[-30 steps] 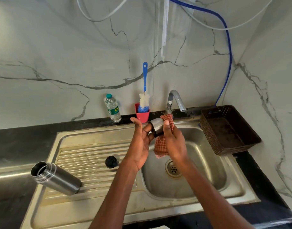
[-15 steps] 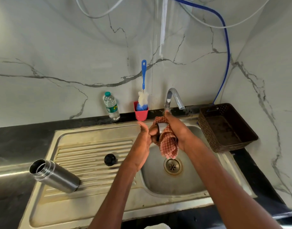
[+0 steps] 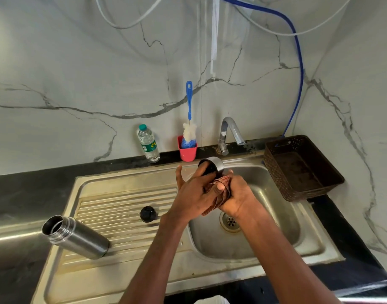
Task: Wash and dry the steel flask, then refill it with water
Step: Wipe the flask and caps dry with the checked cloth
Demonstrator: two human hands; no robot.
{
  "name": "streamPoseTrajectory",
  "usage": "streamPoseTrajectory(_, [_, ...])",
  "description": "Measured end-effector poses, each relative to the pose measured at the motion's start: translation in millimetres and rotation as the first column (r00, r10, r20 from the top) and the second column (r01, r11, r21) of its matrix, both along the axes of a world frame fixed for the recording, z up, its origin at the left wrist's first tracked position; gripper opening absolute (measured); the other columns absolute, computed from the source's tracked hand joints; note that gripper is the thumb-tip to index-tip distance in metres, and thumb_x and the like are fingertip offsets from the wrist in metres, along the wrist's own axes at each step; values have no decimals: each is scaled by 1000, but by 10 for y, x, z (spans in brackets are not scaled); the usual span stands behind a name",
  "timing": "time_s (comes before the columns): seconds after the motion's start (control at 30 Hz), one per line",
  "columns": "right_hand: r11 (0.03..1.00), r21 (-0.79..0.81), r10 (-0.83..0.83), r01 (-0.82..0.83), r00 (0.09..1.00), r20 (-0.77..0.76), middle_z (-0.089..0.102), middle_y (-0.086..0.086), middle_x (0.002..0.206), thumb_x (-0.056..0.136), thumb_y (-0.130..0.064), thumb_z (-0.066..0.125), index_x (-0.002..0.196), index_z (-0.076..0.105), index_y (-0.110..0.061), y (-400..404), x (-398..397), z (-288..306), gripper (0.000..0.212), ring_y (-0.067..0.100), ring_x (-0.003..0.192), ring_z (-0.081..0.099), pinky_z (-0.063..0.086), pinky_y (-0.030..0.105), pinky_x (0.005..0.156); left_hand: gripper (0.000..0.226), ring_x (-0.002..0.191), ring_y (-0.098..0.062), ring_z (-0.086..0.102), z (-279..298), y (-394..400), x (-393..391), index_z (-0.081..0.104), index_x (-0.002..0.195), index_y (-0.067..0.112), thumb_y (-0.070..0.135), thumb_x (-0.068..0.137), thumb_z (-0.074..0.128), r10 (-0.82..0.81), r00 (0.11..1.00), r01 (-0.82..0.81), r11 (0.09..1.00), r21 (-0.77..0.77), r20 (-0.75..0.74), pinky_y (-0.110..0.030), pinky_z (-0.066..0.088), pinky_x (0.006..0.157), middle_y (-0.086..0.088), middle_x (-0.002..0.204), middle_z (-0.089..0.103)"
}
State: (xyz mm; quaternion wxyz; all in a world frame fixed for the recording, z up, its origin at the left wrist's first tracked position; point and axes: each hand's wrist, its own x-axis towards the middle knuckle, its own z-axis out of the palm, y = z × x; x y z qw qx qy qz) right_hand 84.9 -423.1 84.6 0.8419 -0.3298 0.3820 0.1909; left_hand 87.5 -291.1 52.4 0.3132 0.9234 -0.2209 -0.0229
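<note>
Head view: hands (image 3: 216,194), checked cloth (image 3: 218,194), round steel cup (image 3: 211,166).

Both forearms reach forward and angle in toward each other, and the hands meet out in front. The left hand (image 3: 193,195) has its back turned up, thumb sticking straight up on its far left side, fingers stretched toward the right hand and lying against the steel cap (image 3: 211,166). The right hand (image 3: 236,195) sits just beside it, touching, fingers curled and bunched around the checked cloth (image 3: 218,194), its thumb tip pressed on top of the fabric.
</note>
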Motion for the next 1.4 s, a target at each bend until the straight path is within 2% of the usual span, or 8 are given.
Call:
streamPoseTrajectory(0.3, [572, -780, 276, 256, 835, 477, 67, 0, 77, 108, -54, 36, 100, 62, -19, -164, -70, 241, 45, 3, 51, 64, 53, 23, 49, 151, 155, -14, 26, -255, 131, -117, 42, 160, 18, 113, 48, 9, -66, 699, -397, 793, -462, -712, -33, -6, 129, 1, 162, 43])
streamPoseTrajectory(0.47, [112, -987, 712, 113, 684, 159, 71, 1, 84, 108, -57, 30, 96, 69, -16, -24, 37, -78, 58, 19, 80, 66, 53, 39, 76, 113, 148, -18, 46, 29, 149, -155, 53, 151, 6, 78, 89, -9, -238, 736, -374, 637, -674, -634, -36, 18, 125, -12, 151, 59])
streamPoseTrajectory(0.63, [771, -608, 421, -191, 868, 262, 78, 11, 93, 108, -56, 38, 103, 74, -15, -20, 148, 30, 55, 26, 92, 73, 56, 37, 86, 116, 149, -23, 45, 152, 163, -180, 46, 156, 10, 91, 79, 14, -299, 739, -422, 493, -761, -604, -40, 29, 124, -12, 155, 55])
streamPoseTrajectory(0.73, [946, -318, 179, -70, 928, 327, 78, 14, 109, 107, -56, 39, 122, 70, -14, 83, 76, -30, 55, 29, 110, 72, 51, 48, 105, 103, 134, -15, 61, 238, 60, -53, 60, 143, 39, 99, 74, 12, -69, 834, -363, 678, -638, -548, -46, 40, 120, 2, 139, 69])
streamPoseTrajectory(0.87, [834, -544, 225, 90, 845, 486, 73, 8, 123, 103, -69, 32, 133, 62, -32, 336, -68, -209, 56, 28, 116, 70, 58, 56, 97, 82, 127, -14, 62, 171, -6, 46, 58, 129, 58, 97, 82, 5, 148, 914, -320, 836, -445, -378, -64, 34, 119, 25, 121, 71])
streamPoseTrajectory(1.0, [358, -898, 538, 256, 729, 423, 68, -4, 129, 106, -63, 29, 132, 59, -33, 193, 12, -163, 50, 14, 120, 65, 51, 50, 104, 96, 127, -5, 63, 175, -6, -98, 65, 133, 41, 101, 77, 16, -21, 885, -274, 786, -555, -466, -46, 44, 117, 15, 128, 72])
streamPoseTrajectory(1.23, [940, -307, 254, -148, 905, 342, 79, 12, 106, 108, -50, 42, 120, 70, -14, 6, -39, 138, 47, 26, 99, 76, 57, 44, 96, 108, 143, -25, 54, 256, 151, -87, 52, 153, 21, 89, 84, 5, -241, 766, -442, 476, -760, -596, -56, 31, 125, -8, 150, 61])
streamPoseTrajectory(1.4, [667, -718, 315, 201, 797, 516, 75, 5, 98, 110, -52, 34, 130, 63, -21, 172, -94, -22, 47, 21, 89, 74, 62, 35, 80, 101, 131, -6, 61, 309, 36, 0, 70, 131, 46, 103, 72, 12, -49, 867, -331, 688, -646, -496, -45, 36, 123, 12, 133, 72])
